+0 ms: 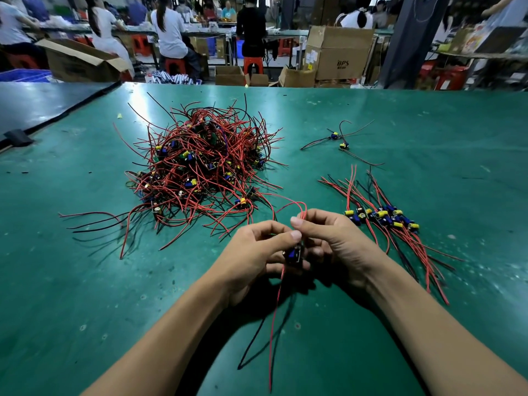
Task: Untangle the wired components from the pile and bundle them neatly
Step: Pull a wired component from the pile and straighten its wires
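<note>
Head view: the left hand (254, 257) grips the held component (293, 254) by its body. The right hand (335, 241) pinches its upper red leads (303, 215). The long axis runs away from the person. The upper leads arc toward the pile (200, 167), beyond and left of the held component; whether they are free of it cannot be told. The sorted bundle (383, 221) lies just right of the held component, nearer the right hand. Cardboard boxes (340, 52) stand far beyond it, contents not visible.

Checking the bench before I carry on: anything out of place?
Two wired components lie apart on the green mat, beyond the sorted bundle, in neither it nor the tangled pile.
</note>
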### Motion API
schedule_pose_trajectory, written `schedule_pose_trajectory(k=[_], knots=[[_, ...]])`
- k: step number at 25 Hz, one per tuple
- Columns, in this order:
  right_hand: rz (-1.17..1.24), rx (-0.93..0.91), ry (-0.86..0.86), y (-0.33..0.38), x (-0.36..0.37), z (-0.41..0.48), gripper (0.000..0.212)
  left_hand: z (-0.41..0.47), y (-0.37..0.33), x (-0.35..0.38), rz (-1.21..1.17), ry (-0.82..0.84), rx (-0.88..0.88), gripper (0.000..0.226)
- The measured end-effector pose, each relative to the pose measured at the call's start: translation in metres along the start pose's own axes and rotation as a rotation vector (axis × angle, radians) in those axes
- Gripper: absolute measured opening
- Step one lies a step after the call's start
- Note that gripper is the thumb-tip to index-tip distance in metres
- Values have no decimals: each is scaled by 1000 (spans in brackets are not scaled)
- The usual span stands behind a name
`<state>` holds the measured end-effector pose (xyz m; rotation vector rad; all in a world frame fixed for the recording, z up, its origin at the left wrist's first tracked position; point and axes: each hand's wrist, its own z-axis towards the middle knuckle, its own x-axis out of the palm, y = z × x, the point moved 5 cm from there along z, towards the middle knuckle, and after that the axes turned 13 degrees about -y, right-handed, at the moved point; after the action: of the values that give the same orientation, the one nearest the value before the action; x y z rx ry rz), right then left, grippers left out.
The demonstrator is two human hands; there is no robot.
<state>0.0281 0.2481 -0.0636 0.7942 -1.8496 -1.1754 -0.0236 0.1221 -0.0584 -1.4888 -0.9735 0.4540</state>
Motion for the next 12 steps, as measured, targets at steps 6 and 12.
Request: schedule_pose_trajectory(k=[6,12], knots=[[-74,-119,-13,6,0,0,20,4,-2,-2,50,-100,117,11],[-39,-272,-193,13,-1,2,22,2,-4,5,82,-45,149,12]])
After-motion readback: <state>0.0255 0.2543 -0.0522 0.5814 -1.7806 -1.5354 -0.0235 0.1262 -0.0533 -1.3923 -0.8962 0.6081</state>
